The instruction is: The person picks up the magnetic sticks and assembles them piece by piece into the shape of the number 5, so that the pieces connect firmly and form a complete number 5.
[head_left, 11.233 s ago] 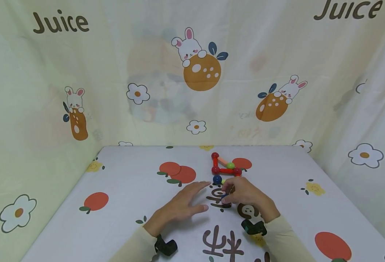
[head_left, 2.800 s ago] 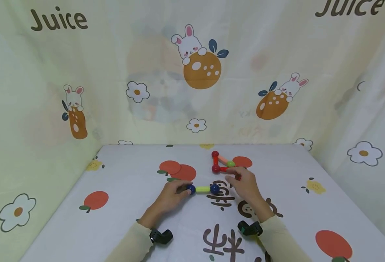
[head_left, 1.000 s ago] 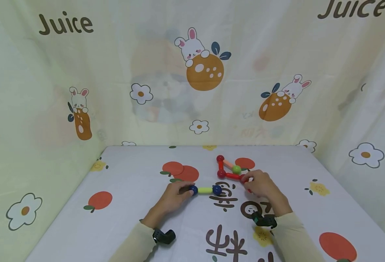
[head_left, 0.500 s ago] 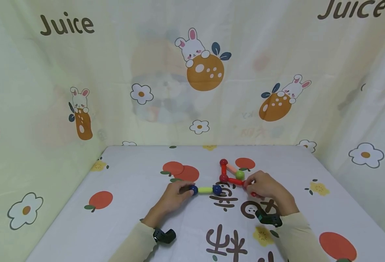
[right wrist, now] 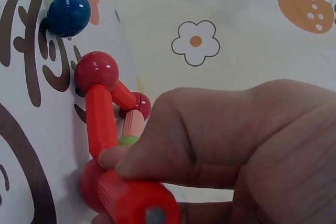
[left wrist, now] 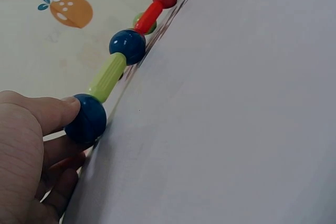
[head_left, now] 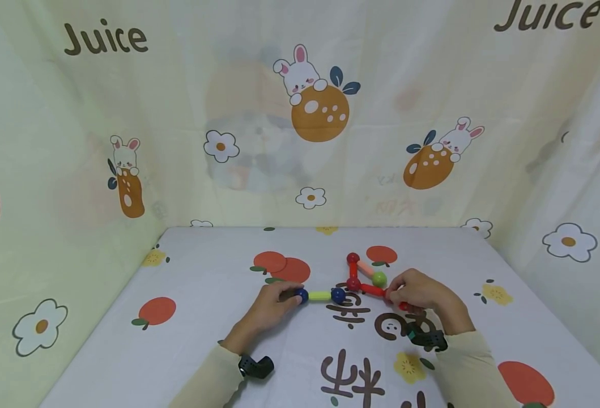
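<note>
In the head view my left hand (head_left: 266,310) pinches a dark blue ball (head_left: 302,295) between thumb and fingers. A yellow-green rod (head_left: 320,296) joins it to a second blue ball (head_left: 337,295). My right hand (head_left: 427,296) pinches a red ball (right wrist: 90,184), mostly covered by fingers, at one corner of a toy rod-and-ball chain. From there a red rod (head_left: 372,290) leads to another red ball (head_left: 353,284), close to the second blue ball but apart. A further red rod (right wrist: 149,203) with a metal tip projects from the held ball towards the wrist.
Behind, the chain continues through a red rod (head_left: 353,271) to a far red ball (head_left: 353,258), then a salmon rod (head_left: 365,268) and green ball (head_left: 379,279). A printed white cloth (head_left: 218,266) covers the table; a cream curtain (head_left: 177,170) rises at its back and sides.
My left hand, earlier empty, took the blue ball, and the blue-ended piece lies further left. Recently my right hand has drawn the red chain nearer and rightward, turning it slightly; the left stays still.
</note>
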{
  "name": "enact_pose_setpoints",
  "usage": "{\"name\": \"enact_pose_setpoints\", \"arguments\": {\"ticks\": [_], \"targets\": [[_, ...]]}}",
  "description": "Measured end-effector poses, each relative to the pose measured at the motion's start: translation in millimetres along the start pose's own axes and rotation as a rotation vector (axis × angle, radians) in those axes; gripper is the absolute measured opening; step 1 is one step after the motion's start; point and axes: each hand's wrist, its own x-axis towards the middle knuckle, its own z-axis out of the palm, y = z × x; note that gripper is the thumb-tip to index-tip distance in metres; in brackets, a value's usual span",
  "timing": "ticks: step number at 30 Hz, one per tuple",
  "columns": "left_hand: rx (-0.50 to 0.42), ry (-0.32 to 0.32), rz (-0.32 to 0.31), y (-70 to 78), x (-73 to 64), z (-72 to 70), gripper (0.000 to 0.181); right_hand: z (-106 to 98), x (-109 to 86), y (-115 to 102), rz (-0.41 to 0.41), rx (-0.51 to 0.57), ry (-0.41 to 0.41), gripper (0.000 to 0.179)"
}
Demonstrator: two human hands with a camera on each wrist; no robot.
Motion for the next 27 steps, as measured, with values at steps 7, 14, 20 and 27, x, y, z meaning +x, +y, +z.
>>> {"name": "enact_pose_setpoints", "arguments": {"ticks": [7,14,20,27], "targets": [[0.004,0.002,-0.009,-0.4,-0.3,0.4,0.033,-1,-4.0,-1,0.017,-0.012,-0.067,0.020],[0.005,0.004,0.005,1.3,0.4,-1.0,0.031,-1,-4.6,-2,0.005,-0.001,-0.064,0.021],[-0.005,0.002,0.016,1.6,-0.7,-2.4,0.030,1,-3.8,-9,-0.040,0.065,-0.026,0.026],[-0.007,-0.005,0.003,1.4,-0.6,-2.7,0.031,7,-1.1,-19,-0.095,0.225,-0.002,0.035]]}}
